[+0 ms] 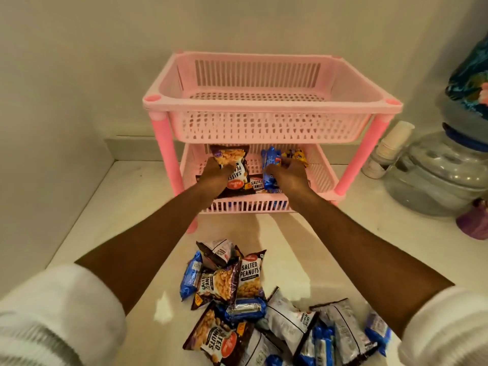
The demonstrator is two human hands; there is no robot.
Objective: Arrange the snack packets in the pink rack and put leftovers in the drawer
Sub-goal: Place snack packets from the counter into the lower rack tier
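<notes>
brown peanut packet [233,169] in left grip [215,171], lower pink rack [324,178].

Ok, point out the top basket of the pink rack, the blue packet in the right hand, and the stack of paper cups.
top basket [264,126]: head view, front wall.
blue packet [270,161]: head view, upper half above the fingers.
right hand [289,171]: head view, back of the hand.
stack of paper cups [393,142]: head view, middle of the stack.

We read "SALTED PEANUTS" on a brown packet [250,278] in the heap before the pink rack [264,112]. The same words show on a flat packet [256,185] in the rack's lower tray, and partly, "SALTED P…", on the packet [235,170] standing just left of it. Blue wrappers' print stays unreadable.
</notes>
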